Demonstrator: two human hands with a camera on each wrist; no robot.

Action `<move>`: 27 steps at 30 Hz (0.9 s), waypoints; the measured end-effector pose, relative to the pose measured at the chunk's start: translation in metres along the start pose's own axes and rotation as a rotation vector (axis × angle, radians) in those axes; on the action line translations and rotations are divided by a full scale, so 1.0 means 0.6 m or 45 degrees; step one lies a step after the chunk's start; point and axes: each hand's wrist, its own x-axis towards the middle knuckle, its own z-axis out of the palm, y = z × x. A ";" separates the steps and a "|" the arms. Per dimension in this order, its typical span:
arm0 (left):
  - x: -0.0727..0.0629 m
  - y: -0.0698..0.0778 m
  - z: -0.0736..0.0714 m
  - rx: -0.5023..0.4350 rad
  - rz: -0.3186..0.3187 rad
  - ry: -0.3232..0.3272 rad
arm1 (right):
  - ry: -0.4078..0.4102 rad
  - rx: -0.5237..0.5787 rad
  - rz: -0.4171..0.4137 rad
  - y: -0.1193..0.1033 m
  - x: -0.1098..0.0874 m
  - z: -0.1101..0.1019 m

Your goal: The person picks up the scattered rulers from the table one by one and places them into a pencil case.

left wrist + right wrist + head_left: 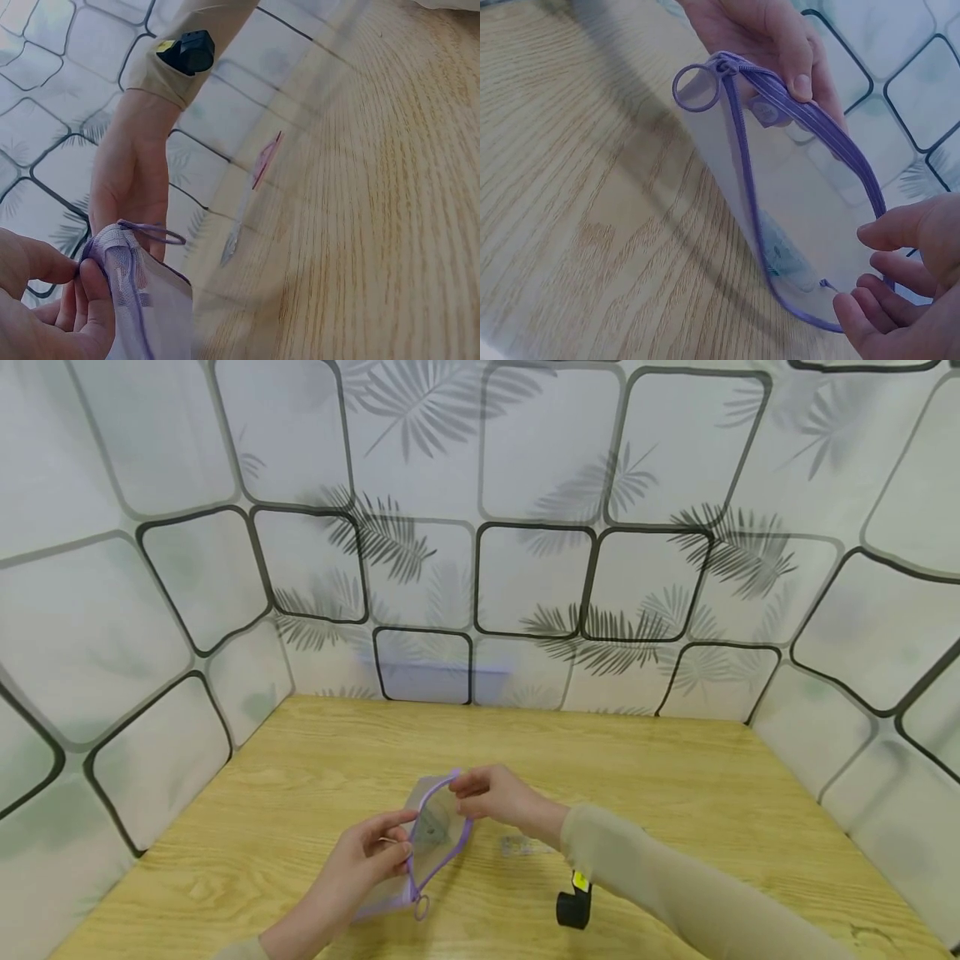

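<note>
A translucent zip pouch (390, 893) with purple zipper trim is held up over the table, its mouth gaping. My left hand (352, 864) pinches one side of the mouth between thumb and fingers, as the left wrist view (101, 262) also shows. My right hand (498, 797) is at the opposite side, with loosely bent, spread fingers (892, 225) overlapping the rim and nothing visible between them. Inside the pouch lies a greenish clear set square (431, 828). A purple pull ring (696, 88) hangs at the zipper's end.
On the wooden table (637, 760), beside the right forearm, lies a clear flat piece (516, 845). The left wrist view shows a red-edged piece (268, 160) there. A black camera (573, 908) is strapped to the right sleeve. Patterned cloth walls (536, 581) enclose the table.
</note>
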 end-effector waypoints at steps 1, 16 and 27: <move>0.000 0.000 0.000 -0.004 0.000 -0.003 | 0.004 -0.018 -0.008 0.001 0.000 0.000; -0.002 0.001 0.001 -0.002 -0.005 0.008 | 0.023 -0.071 0.000 0.006 -0.005 -0.008; 0.000 0.000 0.002 -0.008 0.002 0.018 | 0.034 -0.065 0.015 0.011 -0.004 -0.021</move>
